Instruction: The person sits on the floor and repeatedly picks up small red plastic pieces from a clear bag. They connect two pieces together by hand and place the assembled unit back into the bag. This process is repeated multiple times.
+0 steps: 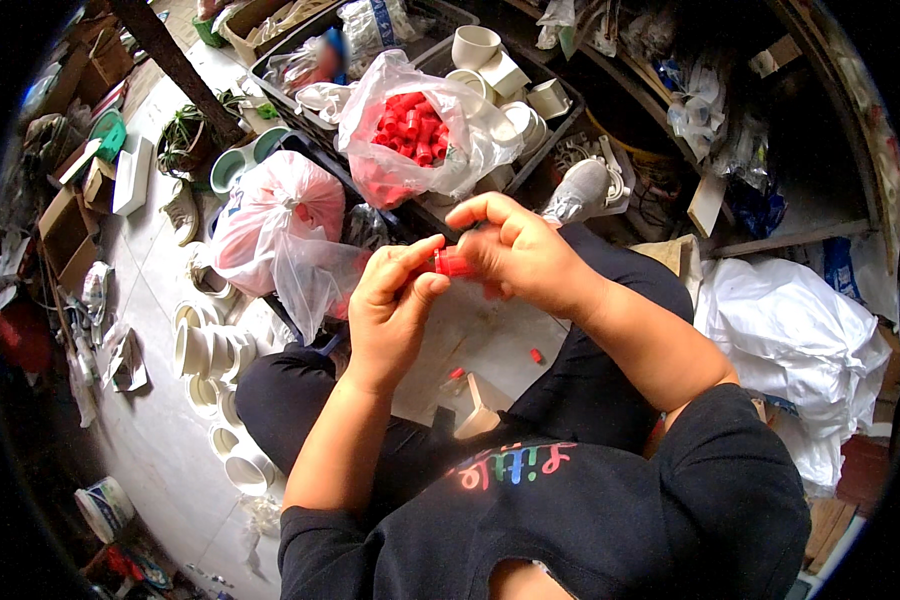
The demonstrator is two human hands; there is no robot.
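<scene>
Between my hands is a small red plastic tube-like piece [452,262] with a rim at its left end. My left hand [385,310] pinches that end between thumb and fingertips. My right hand [530,255] closes on the other end, its index finger raised and curved; motion blurs its nearer fingers. A bit more red shows under the right hand, too hidden to name. Just beyond my hands stands an open clear plastic bag [480,150] full of similar red pieces. To its left sits a tied plastic bag [280,215] with pinkish-red contents.
Two small red pieces [536,355] lie on the floor between my legs, near a wooden block [481,408]. White cups [250,470] line the floor on the left. A dark crate [560,120] holds white pots. A large white sack [785,350] is at right.
</scene>
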